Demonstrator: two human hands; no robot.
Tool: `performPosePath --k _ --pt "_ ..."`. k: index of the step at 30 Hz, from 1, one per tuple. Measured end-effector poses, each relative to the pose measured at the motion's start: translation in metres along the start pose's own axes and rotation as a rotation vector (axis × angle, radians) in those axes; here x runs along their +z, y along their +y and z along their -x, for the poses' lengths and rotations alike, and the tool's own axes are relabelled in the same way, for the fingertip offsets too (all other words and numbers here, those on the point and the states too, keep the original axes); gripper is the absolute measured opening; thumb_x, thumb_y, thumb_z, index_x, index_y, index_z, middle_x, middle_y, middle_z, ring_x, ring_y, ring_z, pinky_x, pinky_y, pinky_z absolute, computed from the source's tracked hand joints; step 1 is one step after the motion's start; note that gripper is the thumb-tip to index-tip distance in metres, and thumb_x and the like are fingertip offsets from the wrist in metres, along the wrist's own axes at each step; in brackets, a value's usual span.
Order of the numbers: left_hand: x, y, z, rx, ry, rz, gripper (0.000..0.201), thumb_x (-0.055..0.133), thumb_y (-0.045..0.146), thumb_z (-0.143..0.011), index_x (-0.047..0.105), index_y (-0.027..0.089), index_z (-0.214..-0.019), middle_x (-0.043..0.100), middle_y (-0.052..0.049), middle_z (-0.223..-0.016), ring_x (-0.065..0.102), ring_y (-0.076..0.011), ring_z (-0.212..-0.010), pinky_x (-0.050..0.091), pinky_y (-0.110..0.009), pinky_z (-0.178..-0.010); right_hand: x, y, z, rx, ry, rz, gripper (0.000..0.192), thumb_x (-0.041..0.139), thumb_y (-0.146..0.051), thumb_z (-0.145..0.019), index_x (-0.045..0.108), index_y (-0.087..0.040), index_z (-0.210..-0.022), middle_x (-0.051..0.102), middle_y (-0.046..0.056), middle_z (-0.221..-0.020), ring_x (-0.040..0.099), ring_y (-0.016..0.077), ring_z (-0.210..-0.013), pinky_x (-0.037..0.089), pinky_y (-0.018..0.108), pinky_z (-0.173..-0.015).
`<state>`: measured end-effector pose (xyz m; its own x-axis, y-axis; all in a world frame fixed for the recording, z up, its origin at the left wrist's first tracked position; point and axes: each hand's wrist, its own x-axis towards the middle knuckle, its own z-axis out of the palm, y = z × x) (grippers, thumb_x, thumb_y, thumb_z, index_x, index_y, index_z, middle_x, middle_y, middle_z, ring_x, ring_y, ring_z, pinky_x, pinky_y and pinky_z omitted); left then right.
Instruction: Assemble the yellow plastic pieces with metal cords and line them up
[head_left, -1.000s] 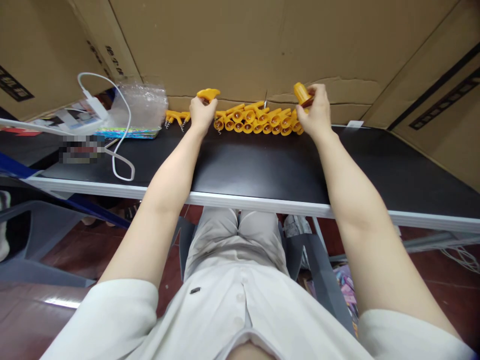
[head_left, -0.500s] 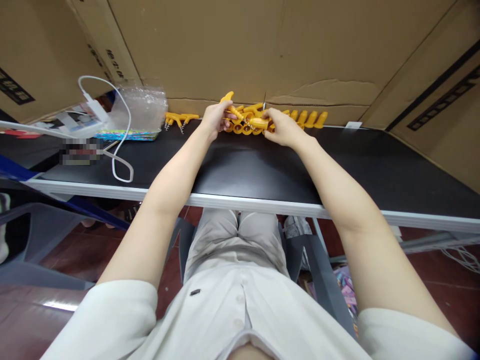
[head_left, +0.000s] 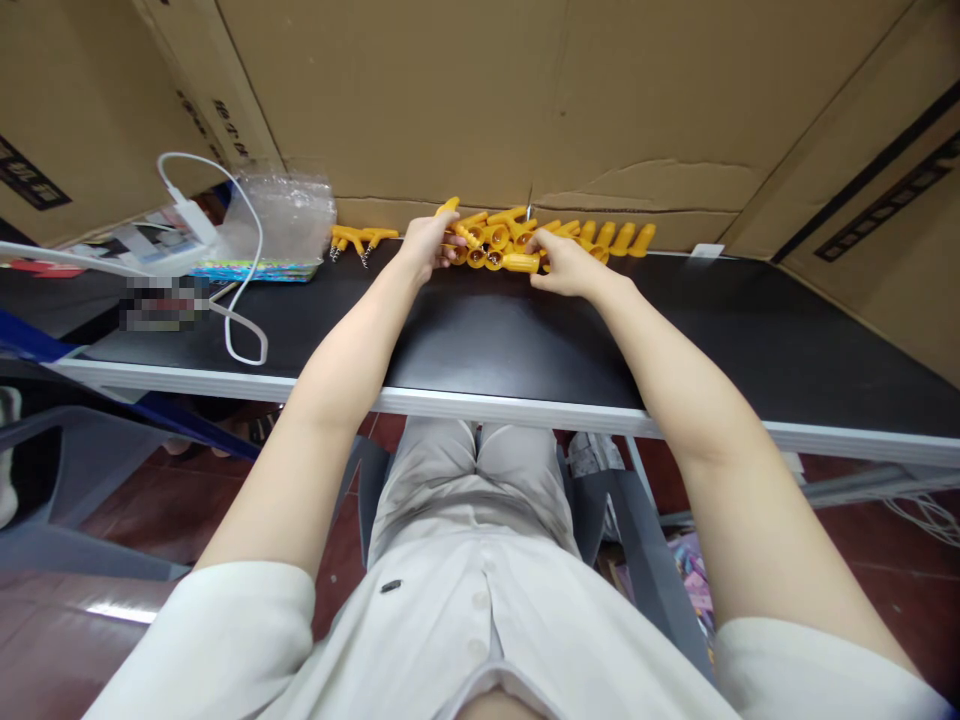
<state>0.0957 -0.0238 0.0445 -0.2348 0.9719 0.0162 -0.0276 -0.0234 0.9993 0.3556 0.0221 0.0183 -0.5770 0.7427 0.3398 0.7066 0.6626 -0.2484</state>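
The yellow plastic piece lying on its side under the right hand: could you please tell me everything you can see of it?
The yellow piece is a short tube-like part of glossy orange-yellow plastic, lying on its side on the black table, its long axis left to right. It sits at the front of the heap of yellow parts. The right hand touches its right end with its fingers; the left hand is just left of it, holding another yellow part. Finer detail is too small to tell.

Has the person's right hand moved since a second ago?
Yes. The right hand has come left and down, from the right end of the row of yellow plastic pieces to its middle, near the left hand.
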Motion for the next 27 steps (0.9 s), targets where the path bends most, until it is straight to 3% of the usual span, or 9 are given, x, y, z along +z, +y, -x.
performPosePath --k 9,15,19,27 --pt "0.006 -0.001 0.0 -0.005 -0.028 0.078 0.029 0.077 0.038 -0.095 0.058 0.022 -0.081 0.067 0.003 -0.06 0.049 -0.007 -0.041 0.036 -0.018 -0.044 0.0 -0.002 0.0 0.05 0.005 -0.063 0.046 0.082 -0.021 -0.077 0.058 -0.023 -0.116 0.069 0.009 -0.115 0.07 0.0305 -0.104 0.062 0.056 -0.106" --pt "0.005 0.002 0.003 -0.029 0.002 0.097 0.027 0.062 0.028 -0.104 0.056 0.022 -0.078 0.066 0.003 -0.057 0.046 -0.0063 -0.039 0.035 -0.018 -0.043 -0.002 -0.001 0.001 0.102 0.017 -0.102 0.047 0.081 -0.016 -0.074 0.059 -0.022 -0.115 0.069 0.01 -0.124 0.072 0.0302 -0.107 0.062 0.054 -0.107" --pt "0.003 -0.002 -0.003 -0.026 0.01 0.078 0.027 0.071 0.036 -0.099 0.057 0.023 -0.08 0.073 0.002 -0.064 0.051 -0.0077 -0.043 0.04 -0.019 -0.046 -0.001 -0.004 0.002 0.124 0.035 -0.213 0.045 0.084 -0.022 -0.077 0.062 -0.021 -0.116 0.07 0.011 -0.126 0.074 0.0285 -0.102 0.064 0.053 -0.102" --pt "0.01 -0.004 0.009 -0.039 -0.24 -0.163 0.024 0.072 0.043 -0.095 0.062 0.022 -0.088 0.07 -0.001 -0.071 0.056 -0.0121 -0.048 0.04 -0.023 -0.052 -0.001 -0.008 0.001 0.162 0.084 -0.372 0.045 0.097 -0.034 -0.073 0.07 -0.022 -0.108 0.074 0.007 -0.108 0.076 0.0276 -0.097 0.067 0.052 -0.1"
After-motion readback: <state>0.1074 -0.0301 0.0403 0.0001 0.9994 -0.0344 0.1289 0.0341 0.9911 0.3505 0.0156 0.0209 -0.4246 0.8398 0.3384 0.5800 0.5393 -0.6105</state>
